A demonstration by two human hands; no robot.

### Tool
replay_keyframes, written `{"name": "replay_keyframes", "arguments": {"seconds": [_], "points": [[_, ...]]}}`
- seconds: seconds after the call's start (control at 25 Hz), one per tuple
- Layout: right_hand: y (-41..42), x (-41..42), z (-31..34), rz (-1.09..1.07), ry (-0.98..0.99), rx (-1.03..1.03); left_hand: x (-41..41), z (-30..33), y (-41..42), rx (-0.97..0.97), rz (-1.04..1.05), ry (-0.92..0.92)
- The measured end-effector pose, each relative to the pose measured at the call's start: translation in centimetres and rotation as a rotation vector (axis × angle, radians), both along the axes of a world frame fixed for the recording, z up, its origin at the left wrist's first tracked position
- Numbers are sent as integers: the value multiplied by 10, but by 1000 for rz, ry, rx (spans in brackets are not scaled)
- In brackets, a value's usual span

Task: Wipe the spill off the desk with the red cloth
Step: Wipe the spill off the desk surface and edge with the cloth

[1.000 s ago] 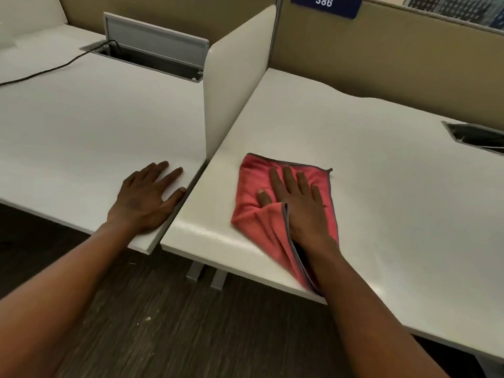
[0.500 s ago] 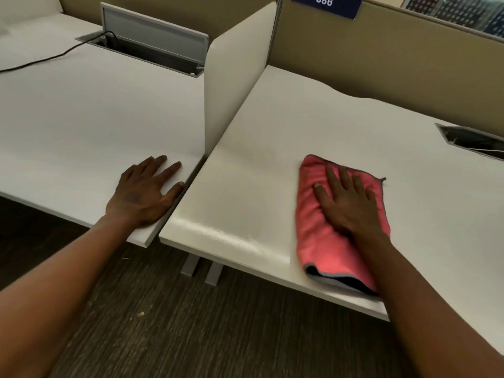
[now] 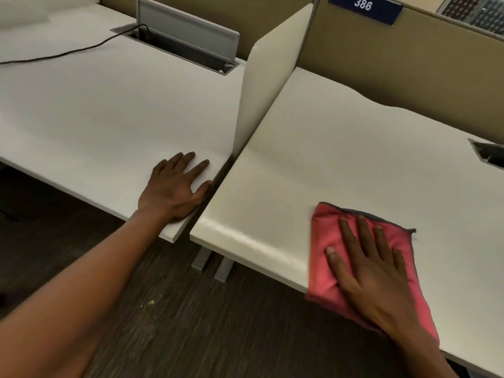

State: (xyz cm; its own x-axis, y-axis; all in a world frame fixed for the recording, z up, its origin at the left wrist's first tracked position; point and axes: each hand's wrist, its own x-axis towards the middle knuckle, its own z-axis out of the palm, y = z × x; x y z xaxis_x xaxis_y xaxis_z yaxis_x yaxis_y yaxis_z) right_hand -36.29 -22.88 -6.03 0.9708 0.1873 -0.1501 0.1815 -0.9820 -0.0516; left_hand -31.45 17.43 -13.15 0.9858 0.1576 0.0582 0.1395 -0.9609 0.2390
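Observation:
The red cloth (image 3: pixel 324 257) lies flat on the right white desk (image 3: pixel 354 148) at its front edge, with its near corner hanging over the edge. My right hand (image 3: pixel 371 271) presses down on the cloth with fingers spread. My left hand (image 3: pixel 174 189) rests flat on the left desk (image 3: pixel 95 110), fingers apart, beside the gap between the two desks. A faint wet sheen (image 3: pixel 245 238) shows near the right desk's front left corner. I see no distinct spill elsewhere.
A white divider panel (image 3: pixel 267 85) stands between the desks. A tan partition (image 3: pixel 409 58) with a blue "386" label (image 3: pixel 364 5) backs them. An open cable tray (image 3: pixel 185 42) with a black cable (image 3: pixel 68 53) sits on the left desk; another cutout (image 3: pixel 488 154) is far right. Dark floor (image 3: pixel 191 323) lies below.
My right hand has slid the cloth from the desk's left part to the right and then toward the front edge. My left hand has stayed in place.

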Motion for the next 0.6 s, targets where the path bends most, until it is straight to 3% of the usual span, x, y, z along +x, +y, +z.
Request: {"name": "replay_keyframes", "arguments": {"seconds": [0.36,0.6], "points": [[210,5,-3,270,-7,140,1,6,3,44,-32,69],[176,-11,-2,382,-6,160,-2,8,5,29,-53,82]]}}
